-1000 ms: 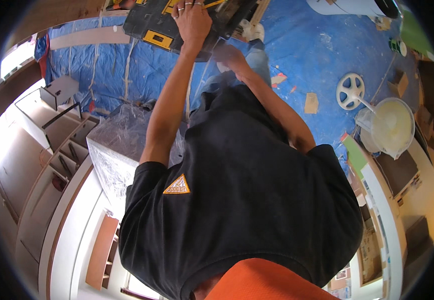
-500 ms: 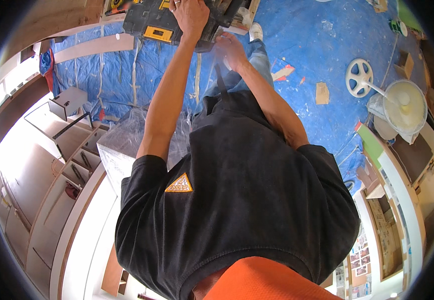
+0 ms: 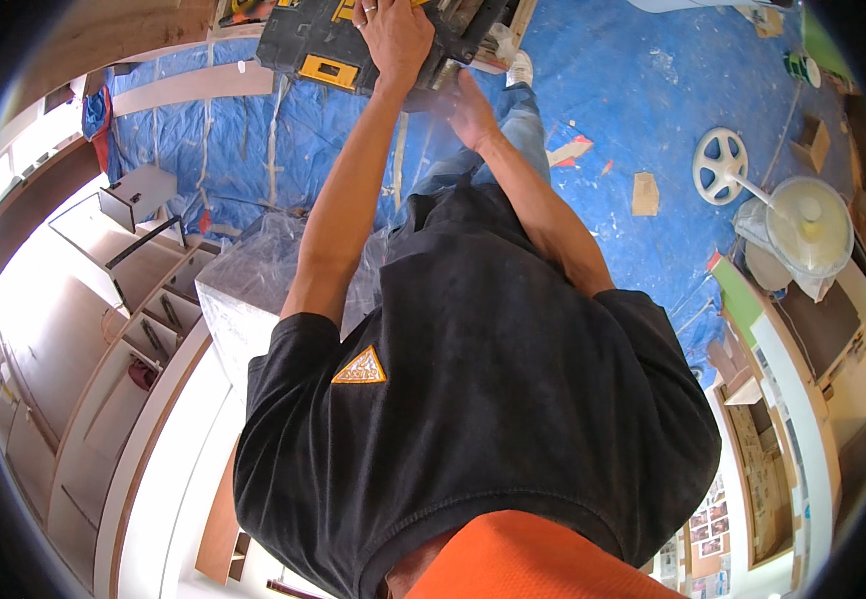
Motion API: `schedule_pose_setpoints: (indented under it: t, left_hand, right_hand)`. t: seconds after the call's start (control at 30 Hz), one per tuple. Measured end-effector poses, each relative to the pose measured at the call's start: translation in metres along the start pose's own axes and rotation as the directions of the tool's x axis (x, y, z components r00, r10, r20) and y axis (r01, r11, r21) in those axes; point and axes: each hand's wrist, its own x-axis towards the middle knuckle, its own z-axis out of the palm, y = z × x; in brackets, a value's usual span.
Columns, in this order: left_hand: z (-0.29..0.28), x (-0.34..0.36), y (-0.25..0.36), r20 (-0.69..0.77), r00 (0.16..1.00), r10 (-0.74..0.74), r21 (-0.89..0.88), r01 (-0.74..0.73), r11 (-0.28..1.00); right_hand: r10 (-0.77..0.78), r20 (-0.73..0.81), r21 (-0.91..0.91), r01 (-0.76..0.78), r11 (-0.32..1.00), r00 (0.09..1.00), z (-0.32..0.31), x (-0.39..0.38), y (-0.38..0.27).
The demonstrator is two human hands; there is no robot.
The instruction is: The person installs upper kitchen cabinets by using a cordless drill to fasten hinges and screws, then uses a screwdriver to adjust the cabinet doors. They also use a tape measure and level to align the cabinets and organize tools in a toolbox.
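A black tool case (image 3: 288, 42) with yellow latches lies at the top of the view, partly cut off by the edge. On its lid rests my left hand (image 3: 394, 45), palm down, fingers apart with the tips out of view. At the case's near right corner is my right hand (image 3: 473, 115). Its fingers are bent together beside a small greyish, metallic-looking part, and what they hold is hard to make out. My legs in jeans (image 3: 525, 125) show just beyond this hand.
Blue plastic sheeting (image 3: 642, 120) with tape strips covers the floor. On the right stand a fan (image 3: 807, 225) and a white wheel-shaped base (image 3: 720, 165). A cardboard piece (image 3: 645, 194) lies nearer. Open cabinet frames (image 3: 168, 309) and a plastic-wrapped box (image 3: 243, 290) are at left.
The case and my left hand sit slightly lower and further right in the picture. My right hand, blurred earlier, has moved slightly right and shows more clearly at the case's corner.
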Motion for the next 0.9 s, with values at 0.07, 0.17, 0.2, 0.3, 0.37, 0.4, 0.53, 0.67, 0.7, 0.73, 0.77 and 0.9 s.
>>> schedule_pose_setpoints:
  t: [0.07, 0.17, 0.2, 0.3, 0.37, 0.4, 0.53, 0.67, 0.7, 0.73, 0.77, 0.9]
  left_hand:
    - [-0.001, 0.003, 0.001, -0.008, 1.0, 0.005, 0.005, -0.005, 1.0]
    - [0.001, 0.003, 0.003, 0.005, 1.0, -0.005, 0.019, 0.005, 1.0]
    - [0.002, 0.003, 0.003, 0.004, 1.0, -0.01, 0.015, 0.01, 1.0]
    - [0.005, 0.001, 0.0, 0.012, 1.0, -0.006, 0.026, 0.006, 1.0]
    - [0.006, 0.0, -0.003, 0.042, 0.999, -0.015, -0.003, 0.015, 1.0]
    - [0.007, 0.001, -0.005, 0.046, 0.999, -0.005, 0.001, 0.005, 1.0]
    - [0.007, 0.0, -0.007, 0.068, 0.997, -0.022, 0.035, 0.019, 0.999]
    - [0.003, -0.002, -0.003, 0.069, 0.996, -0.052, 0.034, 0.05, 0.998]
    - [0.003, -0.002, -0.003, 0.063, 0.997, -0.052, 0.034, 0.05, 0.998]
    - [0.003, -0.003, -0.003, 0.054, 0.997, -0.047, 0.034, 0.045, 0.998]
    - [0.003, -0.003, -0.004, 0.056, 0.997, -0.047, 0.033, 0.045, 0.998]
    - [0.008, -0.007, -0.006, 0.029, 1.0, -0.006, 0.096, 0.003, 0.995]
  right_hand:
    - [-0.006, 0.003, 0.036, 0.006, 0.999, 1.0, -0.002, 0.011, 0.017]
    - [-0.05, -0.024, 0.08, 0.051, 0.995, 0.998, -0.002, 0.023, 0.04]
    - [-0.049, -0.095, 0.068, 0.056, 0.996, 0.994, 0.0, 0.027, 0.044]
    - [-0.099, -0.059, -0.091, 0.093, 0.991, 0.993, 0.008, 0.023, 0.048]
    - [-0.215, -0.019, -0.222, 0.206, 0.953, 0.976, 0.019, 0.019, 0.044]
    - [-0.273, 0.001, -0.283, 0.262, 0.923, 0.962, 0.026, 0.017, 0.041]
    - [0.035, -0.075, 0.152, -0.023, 0.988, 0.997, 0.052, 0.005, 0.029]
    - [0.035, -0.082, 0.199, -0.018, 0.98, 0.996, 0.067, 0.004, 0.026]
    - [0.047, -0.103, 0.217, -0.023, 0.976, 0.994, 0.067, 0.006, 0.027]
    - [-0.007, 0.003, 0.237, 0.006, 0.971, 1.0, 0.066, 0.008, 0.028]
    - [-0.026, 0.035, 0.26, 0.016, 0.965, 0.999, 0.064, 0.01, 0.03]
    - [0.013, -0.03, 0.348, -0.002, 0.937, 0.999, 0.048, 0.013, 0.04]
